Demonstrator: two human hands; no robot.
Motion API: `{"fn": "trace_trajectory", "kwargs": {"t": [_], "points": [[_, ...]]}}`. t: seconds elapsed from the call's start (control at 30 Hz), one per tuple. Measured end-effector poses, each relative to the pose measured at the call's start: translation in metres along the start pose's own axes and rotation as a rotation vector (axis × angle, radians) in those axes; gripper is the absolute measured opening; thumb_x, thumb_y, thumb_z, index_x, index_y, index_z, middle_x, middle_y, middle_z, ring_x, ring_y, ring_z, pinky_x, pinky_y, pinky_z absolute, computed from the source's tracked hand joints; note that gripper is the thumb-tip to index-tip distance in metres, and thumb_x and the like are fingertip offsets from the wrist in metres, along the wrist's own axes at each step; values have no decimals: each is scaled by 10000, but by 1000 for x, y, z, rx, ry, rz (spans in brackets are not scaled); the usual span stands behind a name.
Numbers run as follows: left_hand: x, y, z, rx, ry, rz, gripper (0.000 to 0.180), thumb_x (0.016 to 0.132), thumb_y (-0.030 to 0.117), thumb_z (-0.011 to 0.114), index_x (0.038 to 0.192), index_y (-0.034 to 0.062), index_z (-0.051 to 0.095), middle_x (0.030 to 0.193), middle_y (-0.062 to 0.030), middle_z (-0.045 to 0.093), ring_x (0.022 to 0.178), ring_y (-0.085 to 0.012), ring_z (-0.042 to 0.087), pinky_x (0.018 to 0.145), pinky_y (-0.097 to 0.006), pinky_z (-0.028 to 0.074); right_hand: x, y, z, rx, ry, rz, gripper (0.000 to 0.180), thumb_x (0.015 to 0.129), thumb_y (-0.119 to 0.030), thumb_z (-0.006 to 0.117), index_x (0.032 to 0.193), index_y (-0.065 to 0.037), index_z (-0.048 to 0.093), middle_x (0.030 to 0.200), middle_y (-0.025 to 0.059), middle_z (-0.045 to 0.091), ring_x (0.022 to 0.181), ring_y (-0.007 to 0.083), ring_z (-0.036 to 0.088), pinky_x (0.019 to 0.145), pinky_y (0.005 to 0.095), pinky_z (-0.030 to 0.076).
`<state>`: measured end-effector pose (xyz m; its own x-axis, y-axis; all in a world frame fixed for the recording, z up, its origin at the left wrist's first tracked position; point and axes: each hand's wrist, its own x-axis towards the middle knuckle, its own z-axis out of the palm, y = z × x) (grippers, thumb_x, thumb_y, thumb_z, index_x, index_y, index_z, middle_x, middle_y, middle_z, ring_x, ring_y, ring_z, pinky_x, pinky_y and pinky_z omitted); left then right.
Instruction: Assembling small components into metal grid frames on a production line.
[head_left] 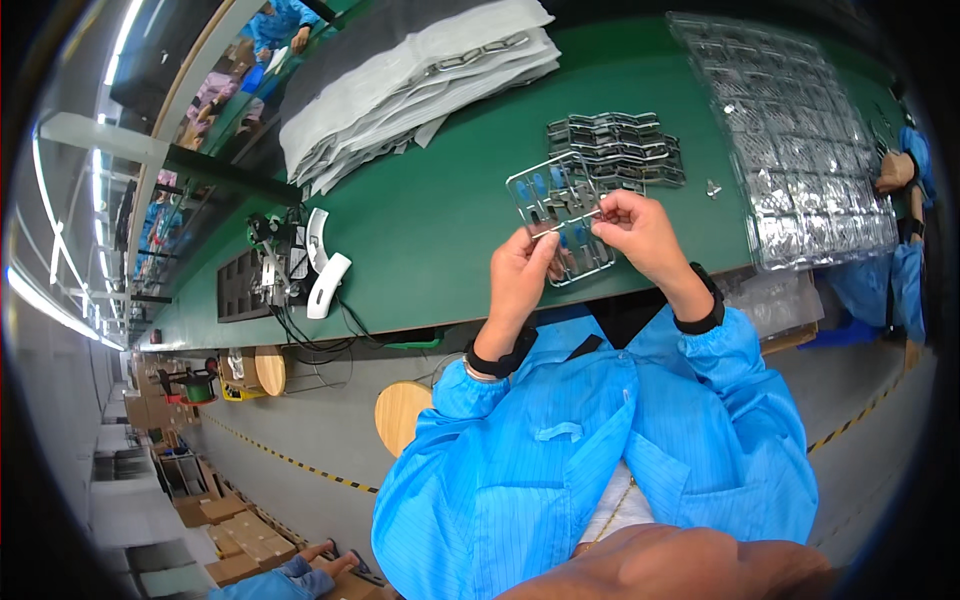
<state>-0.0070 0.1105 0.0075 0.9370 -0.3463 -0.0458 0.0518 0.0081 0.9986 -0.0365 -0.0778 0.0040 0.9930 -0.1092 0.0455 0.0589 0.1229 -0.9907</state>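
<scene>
We hold a small clear plastic tray (pixel 558 215) between both hands, our left hand (pixel 520 275) gripping its lower edge, our right hand (pixel 640 230) pinching a thin metal piece (pixel 582 217) over it. Just beyond our hands, dark metal frames (pixel 620 150) lie stacked on the green counter (pixel 430 220).

the person wears a bright blue smock (pixel 600 440) of thin, finely striped fabric, long-sleeved, with gathered elastic cuffs. a black band sits on each wrist, just beyond the cuff. left hand (pixel 520 275) and right hand (pixel 640 232) are bare. a pale garment shows at the smock's front opening.
</scene>
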Motion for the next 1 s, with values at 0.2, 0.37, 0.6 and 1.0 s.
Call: {"fn": "trace_trajectory", "kwargs": {"t": [0.2, 0.37, 0.6, 1.0], "points": [[4, 1, 9, -76, -59, -24, 181, 941, 168, 546, 927, -4, 600, 732, -53, 641, 529, -79, 572, 460, -210, 454, -4, 19, -1, 11, 72, -129, 172, 782, 35, 637, 935, 14, 559, 835, 15, 586, 775, 70, 580, 675, 201, 477], [1, 3, 9, -235, -66, -114, 201, 950, 189, 533, 956, -2, 595, 740, -42, 628, 535, -57, 556, 453, -199, 457, -7, 4, 5, 144, 89, -18, 135, 786, 67, 600, 880, -11, 543, 839, 13, 586, 734, 55, 568, 650, 195, 473], [11, -5, 11, -267, -107, -151, 185, 951, 179, 529, 962, 5, 591, 737, -42, 628, 544, -62, 562, 450, -189, 459, 0, 7, -7, 272, 27, 147, 141, 737, 62, 618, 824, -22, 545, 749, 19, 584, 625, 77, 545, 546, 205, 422], [15, 10, 12, -231, -50, -137, 164, 943, 174, 531, 928, 23, 592, 758, -34, 624, 553, -67, 565, 465, -191, 464, 9, 3, -11, 493, -2, 254, 155, 816, -22, 642, 951, 52, 627, 906, 111, 656, 807, 187, 645, 769, 299, 519]]}}
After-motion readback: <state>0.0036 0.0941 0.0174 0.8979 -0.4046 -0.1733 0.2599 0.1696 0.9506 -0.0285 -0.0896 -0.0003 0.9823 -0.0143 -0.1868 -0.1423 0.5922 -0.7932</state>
